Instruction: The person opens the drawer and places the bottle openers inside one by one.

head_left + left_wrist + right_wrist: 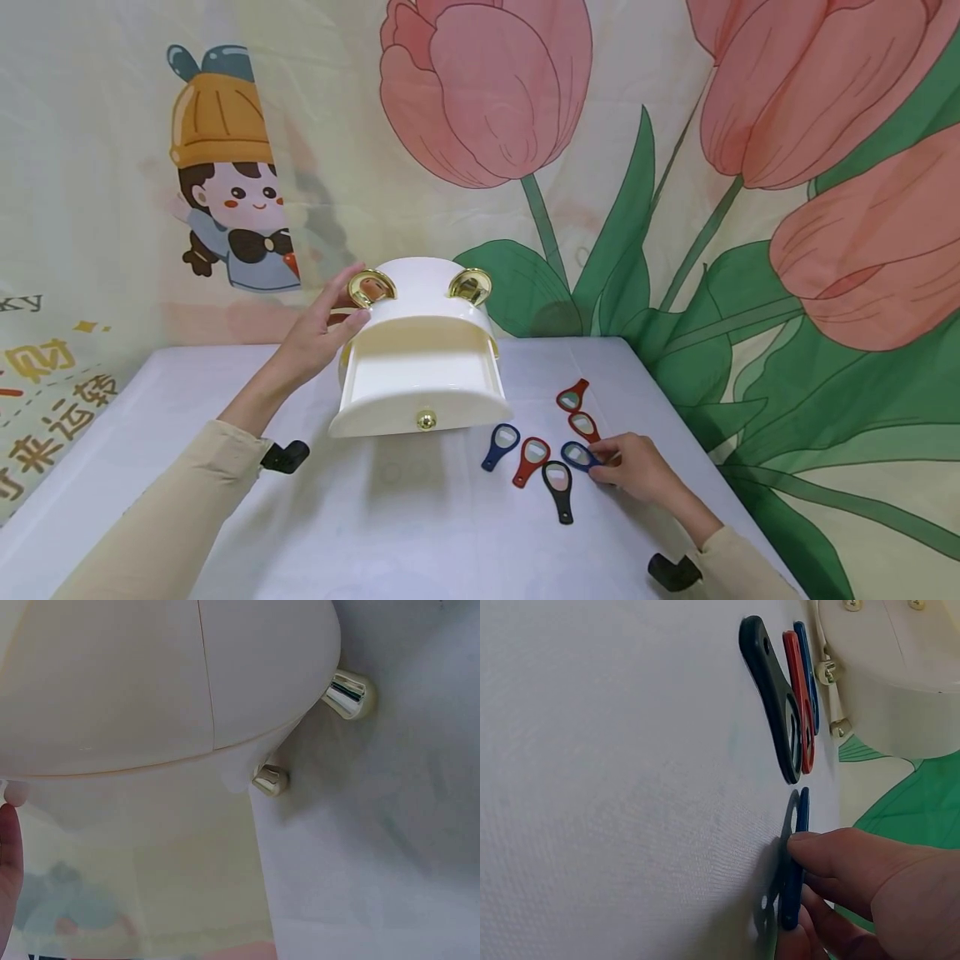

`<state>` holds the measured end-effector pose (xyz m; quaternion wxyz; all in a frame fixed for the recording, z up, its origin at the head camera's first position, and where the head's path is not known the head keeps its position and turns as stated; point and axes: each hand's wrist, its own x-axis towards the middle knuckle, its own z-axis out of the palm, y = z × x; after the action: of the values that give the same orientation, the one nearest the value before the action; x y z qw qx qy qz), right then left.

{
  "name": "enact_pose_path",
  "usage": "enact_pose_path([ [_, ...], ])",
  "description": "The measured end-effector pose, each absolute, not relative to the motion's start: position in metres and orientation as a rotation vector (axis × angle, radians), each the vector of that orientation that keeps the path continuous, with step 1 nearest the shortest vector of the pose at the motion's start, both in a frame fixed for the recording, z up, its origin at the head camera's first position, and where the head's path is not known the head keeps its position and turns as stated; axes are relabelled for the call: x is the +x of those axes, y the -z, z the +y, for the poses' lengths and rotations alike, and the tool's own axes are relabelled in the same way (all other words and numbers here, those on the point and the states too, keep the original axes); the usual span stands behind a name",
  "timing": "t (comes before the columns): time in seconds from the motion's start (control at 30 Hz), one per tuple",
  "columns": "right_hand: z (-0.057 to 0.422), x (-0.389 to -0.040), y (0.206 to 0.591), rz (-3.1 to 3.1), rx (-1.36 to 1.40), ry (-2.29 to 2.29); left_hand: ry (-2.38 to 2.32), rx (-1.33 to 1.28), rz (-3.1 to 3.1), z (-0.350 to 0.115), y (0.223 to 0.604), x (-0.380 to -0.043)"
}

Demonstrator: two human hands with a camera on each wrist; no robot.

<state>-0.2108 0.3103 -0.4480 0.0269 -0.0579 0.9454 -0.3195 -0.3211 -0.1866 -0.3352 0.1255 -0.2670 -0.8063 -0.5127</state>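
Note:
A white drawer box (427,287) with gold trim stands on the table, its front drawer (420,375) pulled out and bare inside. My left hand (322,321) grips the box's upper left corner beside a gold ear-like ring (372,287); in the left wrist view only a finger edge (9,855) shows at the side. With thumb and fingers, my right hand (637,467) pinches the handle of a blue magnifying glass (577,455). In the right wrist view this blue magnifying glass (793,877) appears edge-on, its shadow beside it on the cloth.
Around the right hand lie a black magnifying glass (558,492), a red one (532,461), another blue one (500,446) and two more red ones, one being the farthest magnifying glass (572,395). Behind the white-covered table (300,525) hangs a tulip-printed backdrop (487,92).

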Motion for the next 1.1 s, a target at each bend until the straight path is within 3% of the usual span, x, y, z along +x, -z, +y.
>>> enact_pose_path([
  [0.77,0.312,-0.212,0.448,2.917,-0.214,1.039,1.486,-0.780,-2.354,-0.188,0.334,-0.320],
  [1.1,0.310,-0.215,0.427,2.972,-0.381,0.986,1.501,-0.793,-2.345,-0.187,0.335,-0.321],
])
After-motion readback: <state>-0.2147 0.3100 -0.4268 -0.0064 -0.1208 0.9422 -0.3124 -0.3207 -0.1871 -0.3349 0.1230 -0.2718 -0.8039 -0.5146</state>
